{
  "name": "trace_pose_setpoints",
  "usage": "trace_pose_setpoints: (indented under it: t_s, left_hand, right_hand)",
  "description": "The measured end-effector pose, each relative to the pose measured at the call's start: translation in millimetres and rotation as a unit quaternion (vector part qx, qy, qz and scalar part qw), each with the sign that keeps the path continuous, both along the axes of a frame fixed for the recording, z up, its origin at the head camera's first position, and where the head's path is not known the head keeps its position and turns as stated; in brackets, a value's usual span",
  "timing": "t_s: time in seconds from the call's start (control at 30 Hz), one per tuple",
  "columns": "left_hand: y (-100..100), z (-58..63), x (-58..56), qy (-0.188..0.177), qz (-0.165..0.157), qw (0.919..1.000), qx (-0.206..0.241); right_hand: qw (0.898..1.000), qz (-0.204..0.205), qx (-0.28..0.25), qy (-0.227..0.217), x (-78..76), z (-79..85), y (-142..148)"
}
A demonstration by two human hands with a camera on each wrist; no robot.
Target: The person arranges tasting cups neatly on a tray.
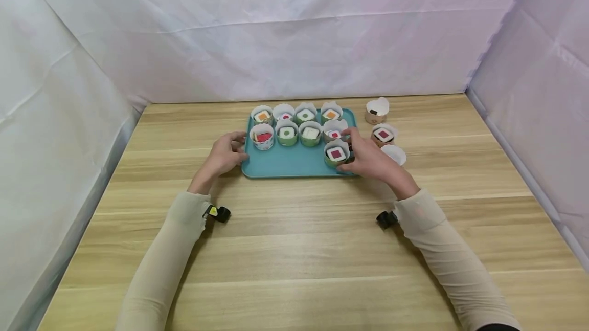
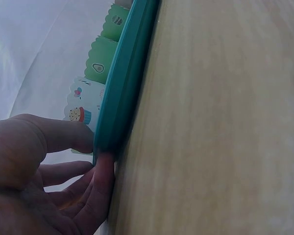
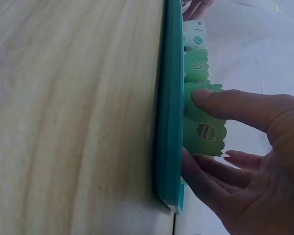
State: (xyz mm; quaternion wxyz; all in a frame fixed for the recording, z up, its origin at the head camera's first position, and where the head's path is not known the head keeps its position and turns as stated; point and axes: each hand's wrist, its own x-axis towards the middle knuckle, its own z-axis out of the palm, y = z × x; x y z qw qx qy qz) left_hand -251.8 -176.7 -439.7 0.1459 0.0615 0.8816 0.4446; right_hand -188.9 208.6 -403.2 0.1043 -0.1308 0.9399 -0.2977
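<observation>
A teal tray [image 1: 290, 165] lies on the wooden table, carrying two rows of paper baking cups plus one cup at its front right. My left hand [image 1: 223, 154] holds the tray's left edge; in the left wrist view the thumb [image 2: 68, 137] is at the rim and the fingers at its outer side. With thumb and fingers on either side, my right hand [image 1: 369, 159] grips the green paper cup [image 3: 201, 129] at the front right. Inside that cup is a white square piece [image 1: 336, 154] with a dark red centre. The cup stands at tray level.
Right of the tray stand a brown paper cup [image 1: 376, 116], another brown cup [image 1: 384, 136] with a red-centred square, and a white-lined cup [image 1: 393, 155] partly behind my right hand. White cloth [image 1: 299, 54] hangs along the table's back and sides.
</observation>
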Motion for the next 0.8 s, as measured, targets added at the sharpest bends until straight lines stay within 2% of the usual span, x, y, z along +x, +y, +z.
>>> trace_pose_setpoints:
  t_s: [0.2, 0.37, 0.67, 0.8]
  left_hand:
    - [0, 0.4, 0.7, 0.001, 0.001, 1.0, 0.0]
    - [0, 2.0, 1.8, -0.001, 0.001, 1.0, -0.001]
    - [0, 2.3, 1.5, -0.005, 0.003, 1.0, -0.005]
    - [1, 2.5, 1.5, -0.004, 0.002, 1.0, -0.005]
  right_hand:
    - [1.0, -0.01, -0.018, -0.009, 2.4, 12.6, 5]
    - [0.999, -0.02, -0.048, 0.003, 4.9, 28.1, 14]
    - [0.995, -0.055, -0.074, 0.038, 5.9, 48.3, 48]
    - [0.994, -0.057, -0.058, 0.069, 7.9, 55.6, 63]
